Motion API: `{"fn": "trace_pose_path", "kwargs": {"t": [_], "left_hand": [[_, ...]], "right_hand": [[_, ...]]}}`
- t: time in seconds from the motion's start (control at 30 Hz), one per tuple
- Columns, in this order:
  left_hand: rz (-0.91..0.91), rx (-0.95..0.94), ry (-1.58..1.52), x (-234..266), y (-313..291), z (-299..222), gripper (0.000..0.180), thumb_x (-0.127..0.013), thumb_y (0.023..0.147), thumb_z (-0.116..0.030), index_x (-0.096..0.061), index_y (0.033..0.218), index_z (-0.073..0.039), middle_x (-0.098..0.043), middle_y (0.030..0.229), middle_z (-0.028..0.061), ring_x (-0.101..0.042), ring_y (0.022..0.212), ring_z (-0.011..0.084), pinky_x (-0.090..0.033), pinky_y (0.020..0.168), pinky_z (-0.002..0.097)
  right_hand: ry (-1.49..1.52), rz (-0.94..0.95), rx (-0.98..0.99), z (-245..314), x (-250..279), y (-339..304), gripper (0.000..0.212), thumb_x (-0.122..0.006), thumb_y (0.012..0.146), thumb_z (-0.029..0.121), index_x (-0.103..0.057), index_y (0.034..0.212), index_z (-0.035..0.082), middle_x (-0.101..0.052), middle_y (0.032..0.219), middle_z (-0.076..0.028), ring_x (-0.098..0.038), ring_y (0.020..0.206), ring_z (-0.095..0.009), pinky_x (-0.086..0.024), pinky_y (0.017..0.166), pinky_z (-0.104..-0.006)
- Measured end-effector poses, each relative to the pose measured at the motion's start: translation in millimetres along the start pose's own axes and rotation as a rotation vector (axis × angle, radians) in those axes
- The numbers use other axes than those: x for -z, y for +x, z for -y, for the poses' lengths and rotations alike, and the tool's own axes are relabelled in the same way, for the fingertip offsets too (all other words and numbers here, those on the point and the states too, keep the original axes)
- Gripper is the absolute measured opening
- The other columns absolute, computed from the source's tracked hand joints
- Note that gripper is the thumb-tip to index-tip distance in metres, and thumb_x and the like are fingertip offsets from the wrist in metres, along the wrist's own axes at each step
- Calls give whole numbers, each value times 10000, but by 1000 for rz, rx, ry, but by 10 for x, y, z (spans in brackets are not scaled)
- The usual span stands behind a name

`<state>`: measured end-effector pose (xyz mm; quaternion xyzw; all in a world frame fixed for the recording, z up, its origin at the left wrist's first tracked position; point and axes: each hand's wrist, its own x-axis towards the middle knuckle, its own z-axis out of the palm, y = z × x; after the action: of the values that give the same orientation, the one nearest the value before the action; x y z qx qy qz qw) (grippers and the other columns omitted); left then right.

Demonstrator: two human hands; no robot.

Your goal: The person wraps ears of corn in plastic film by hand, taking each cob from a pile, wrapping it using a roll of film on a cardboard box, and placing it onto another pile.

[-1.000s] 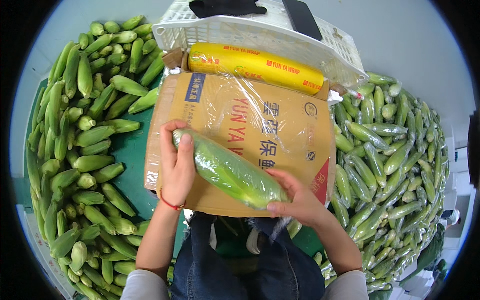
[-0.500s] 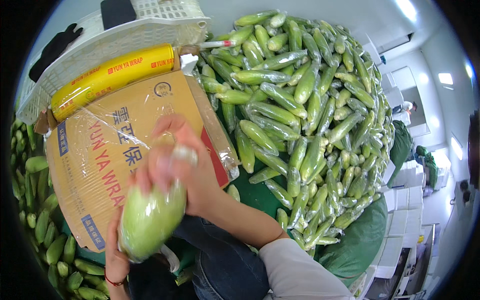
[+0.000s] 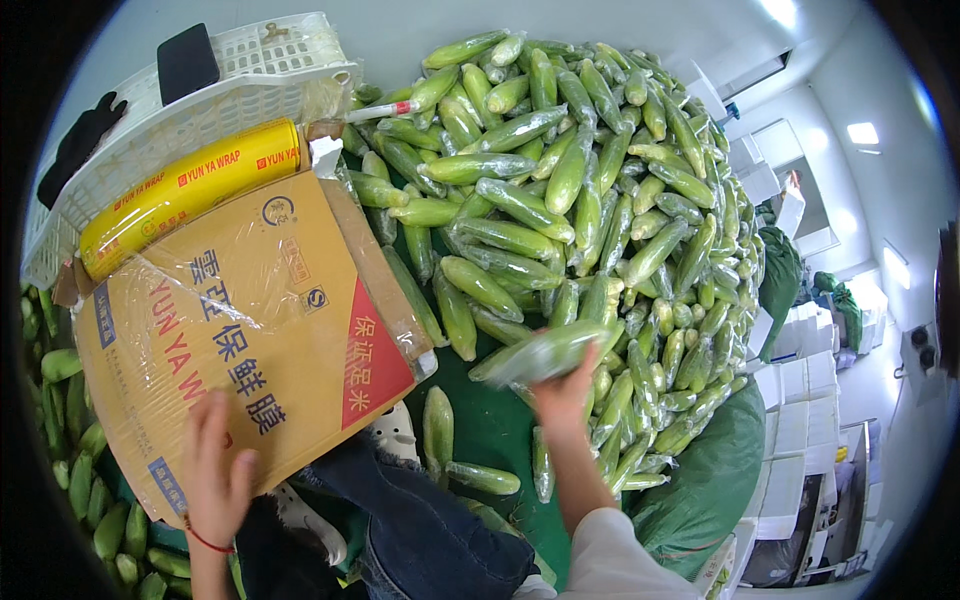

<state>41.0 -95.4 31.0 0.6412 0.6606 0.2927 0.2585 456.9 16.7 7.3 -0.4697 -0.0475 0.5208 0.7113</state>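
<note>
My right hand is closed around an ear of corn in its green husk, wrapped in clear film and slightly blurred. It holds the ear at the near edge of a big heap of wrapped corn. My left hand hovers over the near left part of a brown cardboard box, fingers stretched out and holding nothing. A yellow roll of cling film lies along the box's far side.
Behind the roll stands a white plastic basket with a black phone-like slab and a black glove on it. Unwrapped corn lies at the left. A green sack borders the heap. White boxes stand farther right.
The wrapped ear has gone from between both hands above the box to the heap on the right, in my right hand. My left hand has let go and its fingers have spread.
</note>
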Motion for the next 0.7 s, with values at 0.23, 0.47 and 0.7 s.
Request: {"fn": "trace_pose_path", "kwargs": {"t": [0.23, 0.47, 0.7], "left_hand": [[-245, 108, 496, 305, -226, 799, 619, -641, 806, -101, -428, 1382, -25, -405, 1405, 230, -410, 1276, 394, -319, 1082, 433], [-501, -179, 627, 861, 739, 1574, 136, -633, 866, -168, -626, 959, -69, -596, 1158, 127, -560, 1058, 352, -455, 901, 411], [-595, 70, -460, 1288, 573, 996, 93, -494, 970, -100, -480, 897, -44, -518, 696, 22, -564, 639, 93, -498, 617, 275]], "right_hand": [[20, 770, -37, -24, -732, 186, 460, -369, 1013, 417, -484, 1316, 91, -670, 1032, -93, -659, 905, -239, -552, 742, -354], [-1576, 1540, 968, -2090, -1831, -846, 804, -762, 741, 381, -411, 1400, 85, -419, 1390, -189, -332, 1342, -355, -277, 1090, -475], [-1580, 1329, 935, -2292, -1895, -344, 762, -751, 744, 394, -443, 1374, 94, -453, 1392, -121, -400, 1259, -336, -304, 1059, -462]]}}
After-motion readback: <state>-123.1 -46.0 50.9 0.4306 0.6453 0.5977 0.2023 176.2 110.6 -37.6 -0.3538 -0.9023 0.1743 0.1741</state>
